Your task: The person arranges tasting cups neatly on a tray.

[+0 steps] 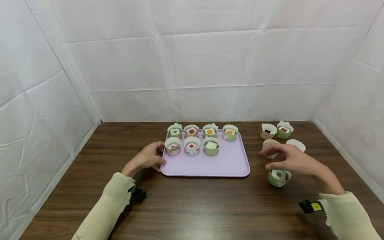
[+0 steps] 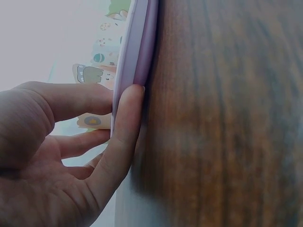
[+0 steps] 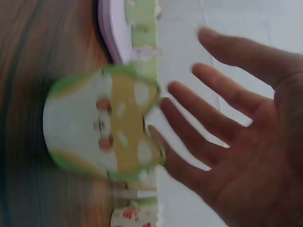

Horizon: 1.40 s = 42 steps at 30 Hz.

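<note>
At the left edge of the purple tray (image 1: 206,166), your left hand (image 1: 150,156) is pinching the rim between bent fingers and thumb. The tray is lying flat on the table (image 1: 198,208) and carrying seven small cups (image 1: 211,151), four in the back row and three in front. To the tray's right, your right hand (image 1: 290,159) is hovering with fingers spread over a green cup (image 1: 274,181), which is standing upright. Four more cups (image 1: 267,134) are sitting behind it.

12 cups (image 1: 211,151), 1 tray (image 1: 231,164), 2 hands (image 1: 146,157) (image 1: 293,160)
</note>
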{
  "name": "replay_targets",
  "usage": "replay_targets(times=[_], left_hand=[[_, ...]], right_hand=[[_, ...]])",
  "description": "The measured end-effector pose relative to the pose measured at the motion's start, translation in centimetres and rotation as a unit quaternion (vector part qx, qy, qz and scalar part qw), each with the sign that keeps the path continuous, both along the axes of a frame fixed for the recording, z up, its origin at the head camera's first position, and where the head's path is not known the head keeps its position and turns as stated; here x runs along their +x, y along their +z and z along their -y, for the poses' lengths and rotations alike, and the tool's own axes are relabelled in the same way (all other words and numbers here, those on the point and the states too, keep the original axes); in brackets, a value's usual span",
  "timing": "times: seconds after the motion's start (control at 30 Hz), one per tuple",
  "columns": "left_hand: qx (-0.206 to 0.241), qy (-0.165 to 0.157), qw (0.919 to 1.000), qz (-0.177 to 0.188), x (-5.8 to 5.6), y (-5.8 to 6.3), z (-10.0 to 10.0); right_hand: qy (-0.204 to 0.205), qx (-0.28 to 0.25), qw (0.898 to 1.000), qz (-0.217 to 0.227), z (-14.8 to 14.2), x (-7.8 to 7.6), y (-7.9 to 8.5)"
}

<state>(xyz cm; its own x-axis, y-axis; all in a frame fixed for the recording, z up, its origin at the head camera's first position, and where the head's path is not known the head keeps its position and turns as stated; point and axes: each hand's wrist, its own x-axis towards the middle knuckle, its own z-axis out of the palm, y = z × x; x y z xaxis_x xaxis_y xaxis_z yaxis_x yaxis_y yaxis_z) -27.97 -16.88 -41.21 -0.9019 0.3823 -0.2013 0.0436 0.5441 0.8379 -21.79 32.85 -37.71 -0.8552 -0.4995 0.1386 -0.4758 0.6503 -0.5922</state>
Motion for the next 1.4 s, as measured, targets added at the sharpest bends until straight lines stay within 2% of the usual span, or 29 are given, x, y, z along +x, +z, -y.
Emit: replay_targets(times=[0.23,0.47,0.6,0.83,1.23,1.4], left_hand=[[-0.002,0.005,1.0000,0.001,0.0,-0.1,-0.1],[-0.005,0.002,1.0000,0.000,-0.1,-0.1,-0.2],[-0.008,0.001,1.0000,0.002,-0.2,-0.1,-0.2],[-0.006,0.002,1.0000,0.003,-0.1,0.0,-0.2],[-0.007,0.004,0.9999,0.007,-0.1,-0.1,-0.2],[-0.006,0.004,0.9999,0.008,-0.1,-0.1,-0.3]], right_hand=[[0.048,-0.005,0.992,0.116,-2.5,-0.2,0.0],[0.113,-0.016,0.980,0.164,-4.5,-0.5,-0.5],[0.138,-0.027,0.975,0.171,-5.6,-0.6,-0.7],[0.138,-0.022,0.971,0.192,-6.3,-0.7,-1.1],[0.135,-0.013,0.976,0.171,-5.7,-0.8,-1.6],[0.133,-0.020,0.975,0.177,-5.9,-0.7,-1.7]])
